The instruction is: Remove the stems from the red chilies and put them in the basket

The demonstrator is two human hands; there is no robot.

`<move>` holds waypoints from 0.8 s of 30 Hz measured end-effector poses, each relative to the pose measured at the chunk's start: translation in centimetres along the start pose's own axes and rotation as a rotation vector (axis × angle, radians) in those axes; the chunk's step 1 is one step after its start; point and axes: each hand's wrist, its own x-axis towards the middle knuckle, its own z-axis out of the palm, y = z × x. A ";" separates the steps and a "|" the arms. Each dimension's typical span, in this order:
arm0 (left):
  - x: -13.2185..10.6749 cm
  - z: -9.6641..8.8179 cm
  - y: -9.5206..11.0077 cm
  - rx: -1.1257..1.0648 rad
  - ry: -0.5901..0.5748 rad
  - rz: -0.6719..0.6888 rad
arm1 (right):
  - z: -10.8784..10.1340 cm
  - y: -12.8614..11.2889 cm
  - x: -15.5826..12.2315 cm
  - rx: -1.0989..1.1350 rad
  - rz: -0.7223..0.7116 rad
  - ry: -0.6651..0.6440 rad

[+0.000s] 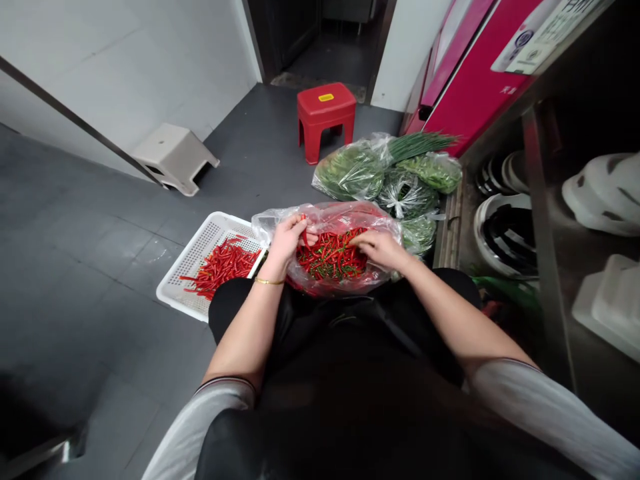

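Observation:
A clear plastic bag [345, 215] lies open in front of my knees, full of red chili peppers [333, 253] with green stems. My left hand [291, 239] is closed on a red chili at the bag's left side, its tip showing above the fingers. At the right side of the heap, my right hand [381, 248] has its fingers pinched among the chilies; what lies between them is too small to make out. To the left, a white perforated basket [175, 283] on the floor holds a pile of red chilies [225, 267] that show no green stems.
Bagged green vegetables [353, 170] sit beyond the chili bag, to the right. A red stool [326, 110] and a grey-white stool [170, 153] stand farther off. Shelving with white containers [605, 193] runs along the right, near a pink cabinet [475, 73].

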 end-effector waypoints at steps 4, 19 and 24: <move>-3.9 0.7 -0.9 -0.042 0.028 0.048 | 0.3 0.3 1.0 -0.068 0.162 0.062; -3.0 3.6 -9.4 0.393 -0.258 0.037 | 3.8 -4.1 0.8 0.633 0.276 0.219; -4.3 3.3 -8.9 0.667 -0.424 0.172 | 5.0 -5.6 -2.2 1.127 0.398 0.098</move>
